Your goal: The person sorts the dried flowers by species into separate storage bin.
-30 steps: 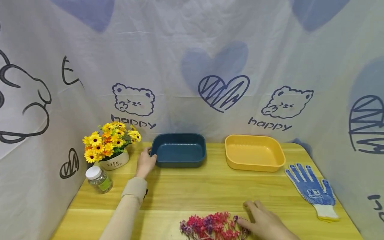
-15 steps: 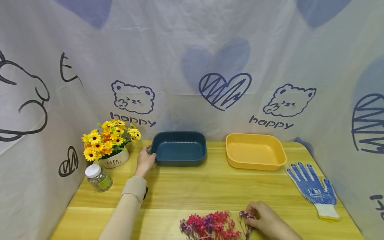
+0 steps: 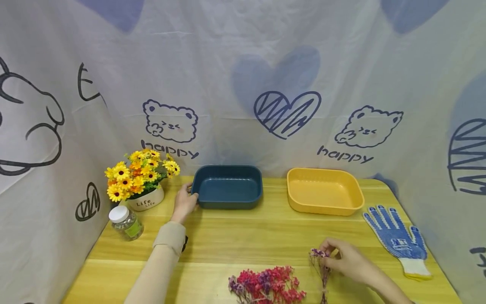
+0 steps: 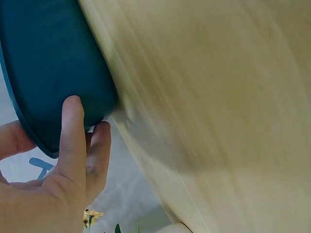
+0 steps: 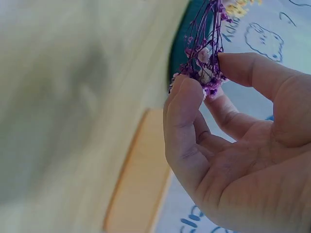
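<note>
My left hand holds the left end of a dark teal rectangular tray at the back of the table. In the left wrist view, fingers lie on both sides of the rim of the teal tray. At the front right, my right hand pinches a sprig of small purple dried flowers, stems hanging down. The right wrist view shows the purple sprig between thumb and fingertips. Left of that hand, a bunch of pink and purple dried flowers lies on the table, cut off by the frame's bottom edge.
A yellow tray stands at the back right, with a blue and white glove beside it. On the left are a pot of yellow artificial flowers and a white-lidded jar. Printed cloth encloses the wooden table.
My right hand has taken the purple sprig from beside the pink bunch and moved it up and to the right. My left hand stays on the teal tray.
</note>
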`<action>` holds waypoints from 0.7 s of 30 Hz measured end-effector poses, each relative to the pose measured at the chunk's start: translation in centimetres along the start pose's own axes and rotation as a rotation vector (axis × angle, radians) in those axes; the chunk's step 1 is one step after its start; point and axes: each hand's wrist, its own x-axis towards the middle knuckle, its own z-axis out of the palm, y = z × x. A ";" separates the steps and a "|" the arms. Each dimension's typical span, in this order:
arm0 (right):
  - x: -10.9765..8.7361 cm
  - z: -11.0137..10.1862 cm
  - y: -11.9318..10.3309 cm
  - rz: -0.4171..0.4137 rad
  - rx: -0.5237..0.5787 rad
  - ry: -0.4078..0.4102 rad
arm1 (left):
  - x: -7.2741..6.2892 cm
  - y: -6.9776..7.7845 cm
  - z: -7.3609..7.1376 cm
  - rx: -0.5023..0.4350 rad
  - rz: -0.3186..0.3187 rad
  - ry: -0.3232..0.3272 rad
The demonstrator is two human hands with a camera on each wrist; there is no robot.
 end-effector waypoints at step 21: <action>12.0 -1.9 -10.4 0.013 -0.074 0.193 | -0.1 -0.2 0.0 -0.049 0.012 -0.013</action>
